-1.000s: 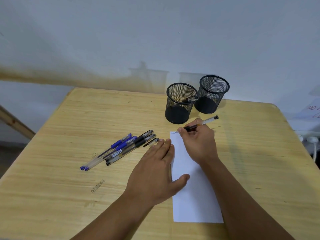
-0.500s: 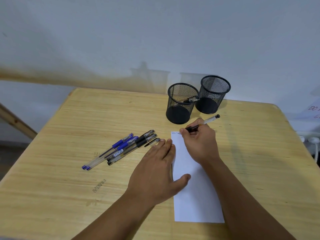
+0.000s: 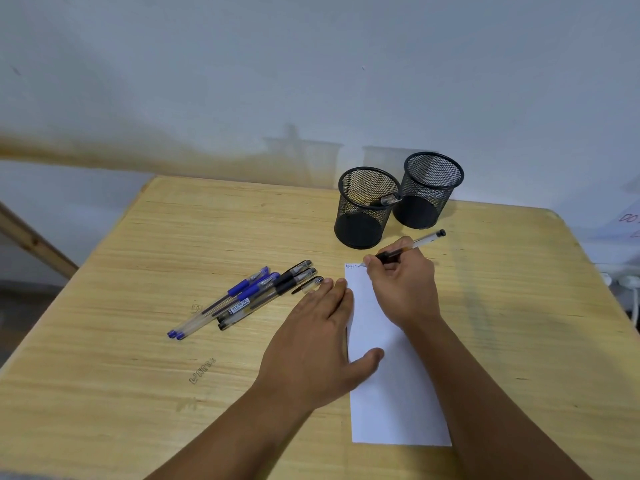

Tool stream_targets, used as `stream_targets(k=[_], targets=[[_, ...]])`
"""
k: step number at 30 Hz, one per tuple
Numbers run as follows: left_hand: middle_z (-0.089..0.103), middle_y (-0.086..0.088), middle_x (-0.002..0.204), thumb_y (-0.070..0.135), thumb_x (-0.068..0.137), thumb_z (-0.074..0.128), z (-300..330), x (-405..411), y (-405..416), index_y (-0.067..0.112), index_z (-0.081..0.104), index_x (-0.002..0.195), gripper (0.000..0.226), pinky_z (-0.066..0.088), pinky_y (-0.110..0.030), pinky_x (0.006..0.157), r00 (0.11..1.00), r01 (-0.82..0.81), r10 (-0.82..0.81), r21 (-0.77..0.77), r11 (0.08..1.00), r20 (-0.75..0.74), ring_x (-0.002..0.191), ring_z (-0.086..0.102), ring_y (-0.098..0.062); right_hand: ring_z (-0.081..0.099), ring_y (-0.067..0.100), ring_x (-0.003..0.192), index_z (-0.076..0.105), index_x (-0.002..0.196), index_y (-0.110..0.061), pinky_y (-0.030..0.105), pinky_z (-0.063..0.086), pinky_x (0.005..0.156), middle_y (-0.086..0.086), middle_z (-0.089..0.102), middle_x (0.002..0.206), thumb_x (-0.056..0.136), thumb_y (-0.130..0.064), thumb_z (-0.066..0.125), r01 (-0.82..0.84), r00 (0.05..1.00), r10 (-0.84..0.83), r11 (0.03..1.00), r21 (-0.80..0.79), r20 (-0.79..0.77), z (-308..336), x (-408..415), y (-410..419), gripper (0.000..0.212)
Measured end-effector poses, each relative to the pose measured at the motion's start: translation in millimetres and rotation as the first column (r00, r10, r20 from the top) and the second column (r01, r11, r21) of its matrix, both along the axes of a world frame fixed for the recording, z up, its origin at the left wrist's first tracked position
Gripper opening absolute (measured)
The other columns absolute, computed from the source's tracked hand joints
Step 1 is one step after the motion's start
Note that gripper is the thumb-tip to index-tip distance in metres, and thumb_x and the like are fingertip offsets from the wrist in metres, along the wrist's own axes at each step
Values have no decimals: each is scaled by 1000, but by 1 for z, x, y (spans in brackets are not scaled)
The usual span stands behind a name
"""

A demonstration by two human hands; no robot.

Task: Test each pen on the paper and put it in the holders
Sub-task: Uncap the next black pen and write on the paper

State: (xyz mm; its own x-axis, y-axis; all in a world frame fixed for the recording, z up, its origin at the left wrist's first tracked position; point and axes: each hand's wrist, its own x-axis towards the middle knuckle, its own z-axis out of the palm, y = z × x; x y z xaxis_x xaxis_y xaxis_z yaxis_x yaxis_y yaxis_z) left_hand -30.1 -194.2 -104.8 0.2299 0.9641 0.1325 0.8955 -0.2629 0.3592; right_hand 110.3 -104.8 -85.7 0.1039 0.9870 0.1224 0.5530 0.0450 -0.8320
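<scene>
The writing has crept rightward along the top edge of the narrow white paper strip (image 3: pixel 391 375) since a second ago. The right hand (image 3: pixel 403 289) pinches a clear black-grip pen (image 3: pixel 412 245); the left hand (image 3: pixel 311 344) lies flat, pinning the paper to the wooden desk (image 3: pixel 138 271). Should it lift, the strip could slide; the two black mesh holders (image 3: pixel 367 209) stand near enough to knock.

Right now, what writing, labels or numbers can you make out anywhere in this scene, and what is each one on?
"DO", red letters cut off by the frame edge: white sheet at the far right.
Small handwriting, too small to read: top of the white paper strip.
Barcode sticker, print too small: clear black-grip pen in the pile.
Dark stamped marks, blurred: light wooden table.
</scene>
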Motion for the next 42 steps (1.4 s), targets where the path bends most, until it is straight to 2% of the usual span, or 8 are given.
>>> stream_targets(k=[5, 11, 15, 20, 27, 34, 37, 42], targets=[[6, 6, 165, 75, 84, 36, 1, 0, 0, 20, 14, 157, 94, 1, -26, 121, 1000, 6, -6, 6, 1000, 3, 151, -4, -8, 69, 16, 72, 52, 78, -25, 35, 59, 73, -8, 63, 69, 88, -21, 70, 11, 1000, -11, 1000, 0, 12, -2, -1, 1, 21], [6, 7, 165, 74, 84, 36, 2, 0, 0, 20, 14, 157, 93, -3, -24, 119, 1000, 8, -8, 16, 1000, 6, 151, -4, -8, 70, 18, 73, 46, 69, -35, 35, 59, 74, -8, 63, 68, 87, -19, 71, 9, 1000, -9, 1000, 15, 13, 0, 0, -2, 34], [7, 6, 165, 74, 84, 37, 2, 0, -1, 20, 15, 156, 93, -4, -23, 117, 1000, 9, -9, 20, 1000, 9, 151, -3, -8, 67, 12, 69, 53, 79, -23, 32, 57, 71, -12, 62, 67, 87, -20, 71, 25, 1000, -25, 1000, 5, -2, 0, 2, 1, 20], [5, 7, 165, 74, 85, 37, 2, -1, -1, 20, 14, 157, 93, -5, -23, 117, 1000, 12, -12, 18, 1000, 12, 151, -4, -7, 70, 18, 70, 46, 69, -34, 39, 60, 71, -7, 64, 66, 86, -17, 71, 12, 1000, -13, 999, 32, 12, -1, -1, -1, 34], [4, 8, 165, 75, 84, 35, 2, -1, 0, 21, 13, 157, 93, -7, -22, 115, 1000, 10, -10, 21, 1000, 11, 150, -5, -7, 70, 22, 73, 44, 67, -34, 43, 59, 74, -9, 62, 65, 87, -15, 70, 15, 1000, -15, 999, 30, -7, 1, -1, -3, 37], [5, 7, 165, 75, 85, 36, 3, -1, -1, 21, 13, 157, 93, -8, -21, 114, 1000, 11, -11, 23, 1000, 6, 151, -5, -7, 69, 19, 71, 45, 69, -34, 37, 59, 71, -10, 62, 66, 87, -17, 70, 16, 1000, -16, 999, 32, -5, 1, -1, -2, 35], [5, 7, 165, 75, 85, 36, 2, 0, -1, 21, 13, 157, 92, -8, -21, 114, 1000, 9, -9, 19, 1000, 2, 151, -5, -7, 68, 18, 70, 46, 69, -33, 36, 58, 71, -10, 62, 67, 87, -17, 70, 43, 998, -42, 999, 24, -44, 1, 1, -2, 35], [7, 6, 165, 75, 85, 36, 3, 0, -1, 20, 14, 157, 94, -4, -22, 116, 1000, 2, -2, 0, 1000, 11, 151, -3, -8, 72, 19, 72, 56, 82, -22, 42, 59, 75, 2, 72, 74, 86, -21, 71, 85, 965, -94, 995, -49, -243, -1, 10, 1, 15]])
